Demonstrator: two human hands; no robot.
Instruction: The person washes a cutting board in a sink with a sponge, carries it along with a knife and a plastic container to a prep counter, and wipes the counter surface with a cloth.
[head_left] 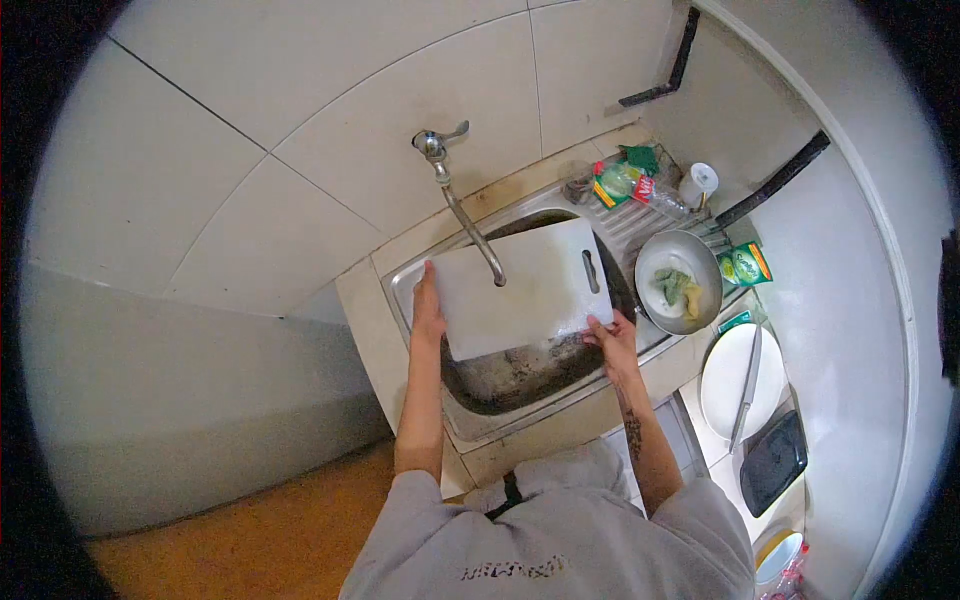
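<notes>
A white cutting board (520, 300) with a slot near its right end is held flat over the metal sink (462, 425), under the curved faucet (470, 225). My left hand (427, 305) grips the board's left edge, and my right hand (612, 340) is closed on its lower right corner. The board's surface looks wet near the lower right. Below it, the dark, stained sink basin shows. Whether water runs from the spout cannot be made out.
Right of the sink, a metal pan (680, 245) holds a sponge. Behind it are a plastic bottle (660, 195), a white mug (700, 182) and green packets. Farther right, a knife (748, 385) lies on a white plate (718, 375), near a black tray (773, 465).
</notes>
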